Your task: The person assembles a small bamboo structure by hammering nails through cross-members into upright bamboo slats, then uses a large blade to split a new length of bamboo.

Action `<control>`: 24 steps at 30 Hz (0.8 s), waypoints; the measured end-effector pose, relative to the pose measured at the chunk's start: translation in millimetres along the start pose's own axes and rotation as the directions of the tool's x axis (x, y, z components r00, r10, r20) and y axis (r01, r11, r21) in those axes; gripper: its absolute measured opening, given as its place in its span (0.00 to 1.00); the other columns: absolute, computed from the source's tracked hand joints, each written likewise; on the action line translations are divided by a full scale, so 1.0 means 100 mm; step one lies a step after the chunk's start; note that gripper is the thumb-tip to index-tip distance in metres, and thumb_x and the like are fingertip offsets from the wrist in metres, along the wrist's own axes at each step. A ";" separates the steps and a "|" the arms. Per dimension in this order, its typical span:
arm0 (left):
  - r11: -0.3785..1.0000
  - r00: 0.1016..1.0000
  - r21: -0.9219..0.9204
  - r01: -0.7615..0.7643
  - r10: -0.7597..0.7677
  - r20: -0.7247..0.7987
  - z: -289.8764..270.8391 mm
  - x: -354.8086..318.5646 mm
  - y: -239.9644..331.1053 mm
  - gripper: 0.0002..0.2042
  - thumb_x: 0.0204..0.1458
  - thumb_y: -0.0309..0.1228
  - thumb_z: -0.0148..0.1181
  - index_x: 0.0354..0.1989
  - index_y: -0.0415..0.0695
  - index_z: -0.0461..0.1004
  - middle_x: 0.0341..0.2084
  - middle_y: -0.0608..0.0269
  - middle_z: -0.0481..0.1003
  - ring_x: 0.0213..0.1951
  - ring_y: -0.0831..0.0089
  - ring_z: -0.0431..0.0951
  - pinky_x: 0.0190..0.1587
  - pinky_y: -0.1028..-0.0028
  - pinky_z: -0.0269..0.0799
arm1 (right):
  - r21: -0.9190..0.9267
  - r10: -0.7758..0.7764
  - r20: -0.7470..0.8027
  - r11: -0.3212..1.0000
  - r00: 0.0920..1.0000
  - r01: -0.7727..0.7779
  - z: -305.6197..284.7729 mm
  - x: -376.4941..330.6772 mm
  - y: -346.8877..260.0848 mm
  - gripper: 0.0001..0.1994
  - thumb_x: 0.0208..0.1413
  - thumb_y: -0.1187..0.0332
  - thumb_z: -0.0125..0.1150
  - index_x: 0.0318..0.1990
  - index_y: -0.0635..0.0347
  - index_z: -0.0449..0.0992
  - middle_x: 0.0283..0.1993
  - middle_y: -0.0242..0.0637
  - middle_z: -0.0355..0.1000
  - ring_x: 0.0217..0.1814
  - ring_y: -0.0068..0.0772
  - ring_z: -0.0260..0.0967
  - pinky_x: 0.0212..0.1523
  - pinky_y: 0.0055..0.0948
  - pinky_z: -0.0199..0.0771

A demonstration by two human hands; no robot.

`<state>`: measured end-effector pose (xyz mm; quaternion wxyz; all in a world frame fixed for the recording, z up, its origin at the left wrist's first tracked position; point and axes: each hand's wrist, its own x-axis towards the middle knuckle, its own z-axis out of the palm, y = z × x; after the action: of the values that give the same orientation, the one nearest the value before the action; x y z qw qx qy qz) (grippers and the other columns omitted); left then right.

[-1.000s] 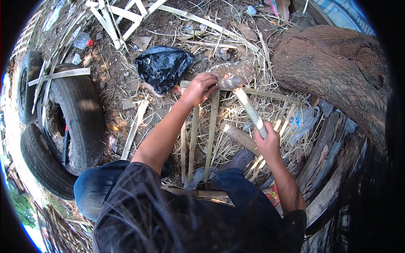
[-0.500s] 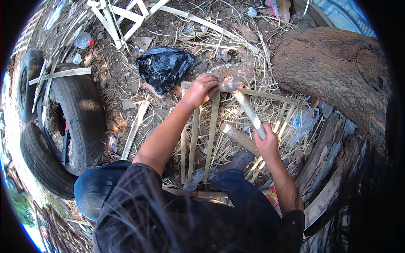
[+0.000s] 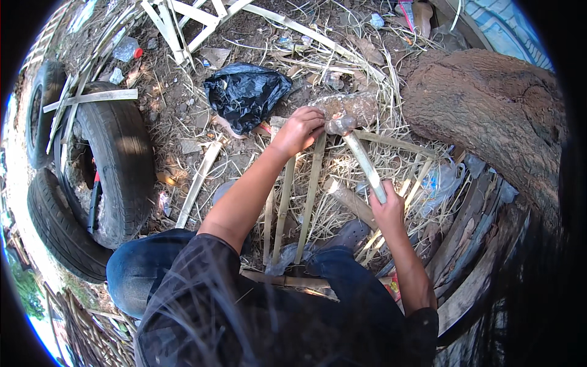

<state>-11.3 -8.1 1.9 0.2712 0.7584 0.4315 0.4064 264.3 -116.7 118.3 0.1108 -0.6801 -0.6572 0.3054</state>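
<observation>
My right hand (image 3: 389,207) is wrapped round the lower end of a hammer's pale handle (image 3: 363,164). The hammer's head (image 3: 340,125) rests at or just above the far crosspiece of a frame of split bamboo slats (image 3: 312,196). Right beside that head, my left hand (image 3: 299,131) has its fingers pinched together at the far end of the slats; whatever is between the fingertips is hidden. A rough stone block (image 3: 358,107) lies just behind the hammer head, partly under the crosspiece (image 3: 397,142).
A black plastic bag (image 3: 247,92) lies beyond my left hand. Old tyres (image 3: 119,159) stand at the left, a thick tree trunk (image 3: 483,104) at the right. A cut bamboo piece (image 3: 351,202) and shavings litter the ground. More joined slats (image 3: 195,24) lie at the far side.
The whole view has shifted slightly, so the ground things sit a little further right. Both hands and the hammer keep nearly the same places relative to the bamboo frame.
</observation>
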 end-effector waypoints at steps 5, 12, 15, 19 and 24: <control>1.000 1.000 -0.007 -0.011 0.011 0.003 0.02 -0.02 -0.03 0.11 0.39 0.20 0.66 0.34 0.37 0.78 0.39 0.56 0.78 0.47 0.57 0.76 0.51 0.62 0.72 | -0.008 0.004 0.002 1.000 1.000 -0.004 -0.01 0.05 -0.06 0.09 0.53 0.70 0.62 0.39 0.61 0.70 0.25 0.53 0.73 0.29 0.57 0.74 0.26 0.47 0.70; 0.999 1.000 0.032 0.002 -0.002 0.000 -0.02 -0.03 -0.01 0.12 0.39 0.22 0.67 0.35 0.38 0.78 0.38 0.58 0.77 0.46 0.58 0.76 0.50 0.62 0.71 | -0.010 0.019 0.031 1.000 0.999 -0.018 -0.01 0.08 -0.11 0.09 0.54 0.69 0.61 0.39 0.60 0.70 0.25 0.53 0.73 0.30 0.58 0.74 0.27 0.47 0.71; 0.995 1.000 0.096 0.005 -0.006 0.008 -0.03 -0.01 0.07 0.12 0.39 0.24 0.66 0.35 0.41 0.79 0.37 0.61 0.76 0.43 0.60 0.75 0.47 0.63 0.70 | 0.002 0.041 0.024 0.999 0.999 -0.041 -0.01 0.04 -0.06 0.08 0.55 0.69 0.61 0.39 0.60 0.70 0.24 0.53 0.72 0.28 0.59 0.74 0.25 0.47 0.69; 0.981 1.000 0.196 0.003 -0.005 0.014 -0.03 -0.08 0.09 0.12 0.40 0.27 0.66 0.36 0.45 0.79 0.38 0.65 0.74 0.40 0.64 0.75 0.42 0.66 0.68 | 0.016 0.011 0.015 1.000 1.000 -0.011 0.04 0.01 0.01 0.09 0.55 0.69 0.61 0.39 0.60 0.70 0.24 0.53 0.72 0.28 0.58 0.73 0.25 0.46 0.69; 0.960 0.999 0.282 0.002 -0.014 0.039 0.01 -0.14 0.08 0.16 0.38 0.28 0.66 0.39 0.49 0.79 0.38 0.66 0.74 0.39 0.66 0.75 0.42 0.67 0.68 | 0.109 0.060 0.009 0.992 0.998 -0.060 0.05 0.00 0.01 0.08 0.54 0.69 0.62 0.37 0.62 0.70 0.22 0.49 0.72 0.26 0.53 0.74 0.26 0.41 0.70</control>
<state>-11.1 -24.1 2.0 0.1709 0.7956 0.4823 0.3244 262.9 -118.1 113.7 0.1366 -0.6916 -0.6192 0.3460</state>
